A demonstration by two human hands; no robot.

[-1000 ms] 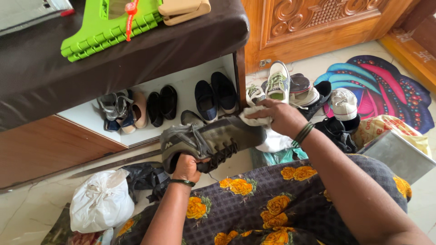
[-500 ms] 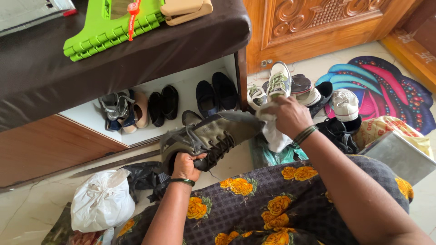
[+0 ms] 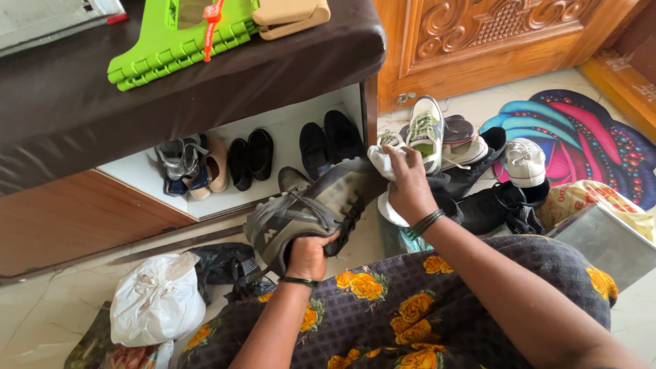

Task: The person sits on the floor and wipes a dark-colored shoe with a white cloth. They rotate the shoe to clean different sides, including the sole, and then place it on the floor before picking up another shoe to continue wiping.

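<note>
My left hand [image 3: 309, 254] grips the heel end of an olive-grey lace-up shoe [image 3: 311, 208] and holds it up over my lap, toe pointing away to the right. My right hand [image 3: 408, 184] is closed on a white cloth [image 3: 384, 164] and presses it against the shoe's toe end. Part of the cloth hangs down below my right hand. Both wrists wear dark bangles.
A low white shelf [image 3: 273, 133] under a dark-topped bench holds several dark shoes and sandals. More sneakers [image 3: 427, 130] lie piled on the floor by a carved wooden door. A white bag [image 3: 157, 307], a colourful mat [image 3: 581, 133] and a grey box [image 3: 605, 239] surround me.
The shoe has rolled so that more of its sole side faces up. My right hand has slid with the cloth from the shoe's side to its toe end.
</note>
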